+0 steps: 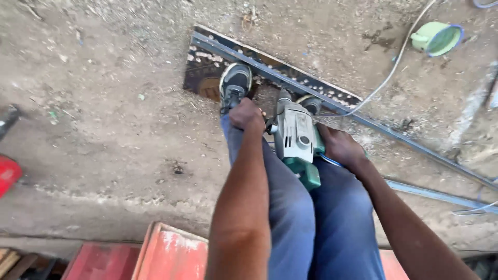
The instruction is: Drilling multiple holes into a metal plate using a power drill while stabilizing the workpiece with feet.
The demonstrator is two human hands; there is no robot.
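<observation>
A grey and green power drill (295, 137) points down at a long grey metal bar (270, 65) lying on a dark board (205, 72) speckled with holes. My left hand (247, 115) grips the drill's side handle. My right hand (340, 147) holds the drill's rear grip. One grey shoe (234, 83) stands on the bar and board left of the drill; the other shoe (311, 103) is mostly hidden behind the drill. My legs in blue trousers fill the lower middle.
A white cable (386, 75) runs from the drill area toward the top right. A green cup (438, 37) lies on the dirt floor at top right. Red metal pieces (166, 254) lie at the bottom edge, and a second metal bar (441, 194) at right.
</observation>
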